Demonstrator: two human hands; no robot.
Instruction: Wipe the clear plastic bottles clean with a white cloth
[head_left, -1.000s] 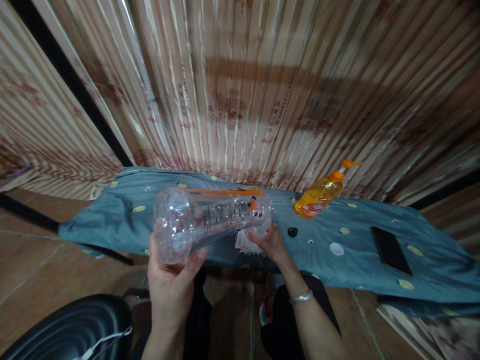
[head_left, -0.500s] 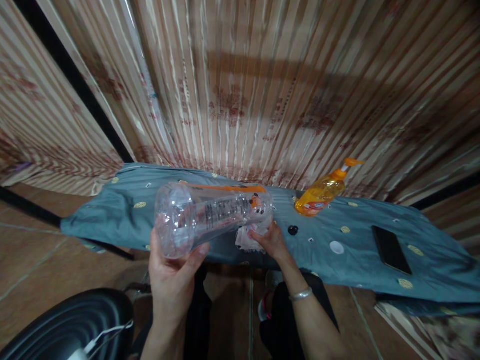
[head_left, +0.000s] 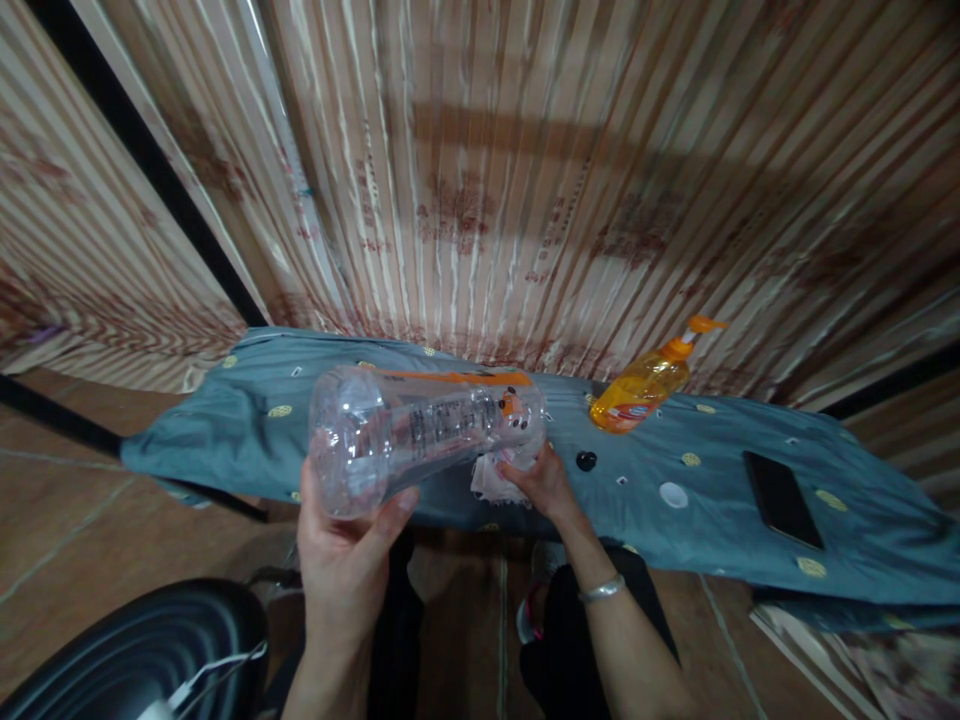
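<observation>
L hand (head_left: 349, 555) gripped clear btl (head_left: 442, 430) by L end; R hand (head_left: 546, 482) pinched white cloth (head_left: 496, 482) nr R end. Pump btl (head_left: 641, 388) stood on tabletop (head_left: 720, 510).

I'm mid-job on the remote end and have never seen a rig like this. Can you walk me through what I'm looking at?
There is no machine here: these are a person's bare hands, seen through one camera worn on that person's head, looking forward and down.

The left hand holds the wide end of a clear plastic container, tipped on its side. The right hand holds a white cloth at the other end.

Below is a surface spread with a blue-green cover. On it, to the right, are an orange pump bottle, a small black object, a white disc and a dark phone. A pleated curtain hangs behind.
</observation>
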